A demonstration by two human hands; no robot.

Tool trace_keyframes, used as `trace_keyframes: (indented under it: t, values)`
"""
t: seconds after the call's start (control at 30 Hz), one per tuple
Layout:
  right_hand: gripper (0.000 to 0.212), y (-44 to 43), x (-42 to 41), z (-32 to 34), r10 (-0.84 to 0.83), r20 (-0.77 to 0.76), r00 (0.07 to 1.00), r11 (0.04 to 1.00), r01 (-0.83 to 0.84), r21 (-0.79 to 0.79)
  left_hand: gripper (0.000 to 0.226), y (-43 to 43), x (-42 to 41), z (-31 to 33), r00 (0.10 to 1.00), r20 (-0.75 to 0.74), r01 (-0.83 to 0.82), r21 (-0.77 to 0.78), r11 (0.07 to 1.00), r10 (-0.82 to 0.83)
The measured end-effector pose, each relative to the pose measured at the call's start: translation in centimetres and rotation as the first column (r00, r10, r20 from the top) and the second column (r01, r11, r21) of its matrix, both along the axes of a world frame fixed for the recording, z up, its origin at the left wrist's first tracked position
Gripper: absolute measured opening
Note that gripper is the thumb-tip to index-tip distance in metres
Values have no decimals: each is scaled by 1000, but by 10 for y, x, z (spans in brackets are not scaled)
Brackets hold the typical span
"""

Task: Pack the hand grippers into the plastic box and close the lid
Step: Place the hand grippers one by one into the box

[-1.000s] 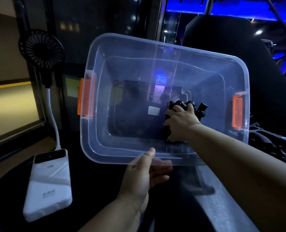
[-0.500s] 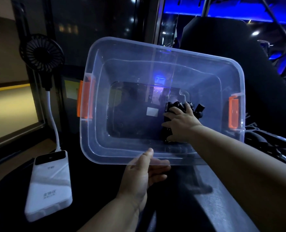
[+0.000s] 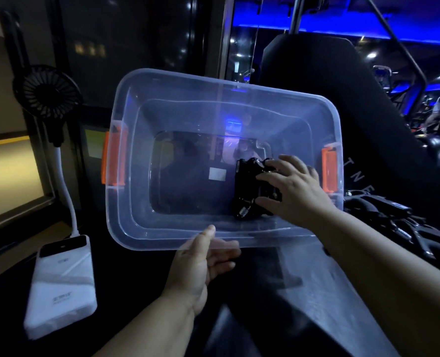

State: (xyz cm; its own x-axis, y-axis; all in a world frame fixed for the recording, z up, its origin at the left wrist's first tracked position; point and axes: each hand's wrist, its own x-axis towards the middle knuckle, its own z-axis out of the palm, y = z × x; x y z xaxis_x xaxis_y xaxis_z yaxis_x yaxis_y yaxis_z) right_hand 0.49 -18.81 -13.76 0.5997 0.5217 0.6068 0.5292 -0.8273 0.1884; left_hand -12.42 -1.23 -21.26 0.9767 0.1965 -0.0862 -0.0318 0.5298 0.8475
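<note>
A clear plastic box [image 3: 162, 228] with orange latches [image 3: 113, 161] is tilted toward me, lid off. My left hand [image 3: 201, 266] pinches its near rim, thumb on top and fingers underneath. On the box floor at the right lies a black hand gripper [image 3: 247, 186] with a metal spring. My right hand [image 3: 291, 191] reaches inside and rests on it with fingers spread and fairly straight. More black hand grippers [image 3: 394, 222] lie in a dark pile outside the box to the right.
A white power bank [image 3: 61, 287] lies at the left, with a black fan [image 3: 47, 95] on a white neck plugged into it. A black chair back [image 3: 342, 119] stands behind the box. A pale translucent sheet [image 3: 317, 292], perhaps the lid, lies below the box.
My right hand gripped the black hand gripper before; now its fingers have straightened and spread over it, and the hand has shifted right. My left hand keeps its hold on the rim.
</note>
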Motion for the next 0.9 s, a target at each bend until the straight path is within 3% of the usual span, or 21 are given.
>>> trace_keyframes:
  t: [0.1,0.17,0.3,0.37,0.5,0.67,0.73,0.9]
  values:
    - [44,-34,-17,-9,48,138,989,978,-75,196,34,-1,-1,0,1000,3,0,1,1000,0]
    - [40,-58,-30,-17,9,149,989,948,-56,315,35,0,-1,0,1000,3,-2,-4,1000,2]
    - [45,-105,-49,-37,-114,42,993,849,75,523,33,-1,-2,-1,1000,5,8,-13,1000,-8]
    - [42,-125,-51,-45,-214,-83,973,786,222,578,34,-1,-1,-1,1000,7,12,-5,1000,-12]
    - [39,-150,-50,-65,-399,-323,858,718,511,473,35,-3,-1,-3,1000,6,6,11,1000,-6]
    - [63,-154,-51,-73,-496,-576,649,695,695,184,35,-3,-1,-5,1000,7,4,27,1000,-4]
    - [65,-155,-51,-74,-502,-590,632,701,697,149,35,-3,0,-6,1000,10,2,29,1000,-3]
    - [37,-156,-50,-71,-482,-582,654,695,690,199,37,-4,1,-6,1000,15,-1,37,999,1]
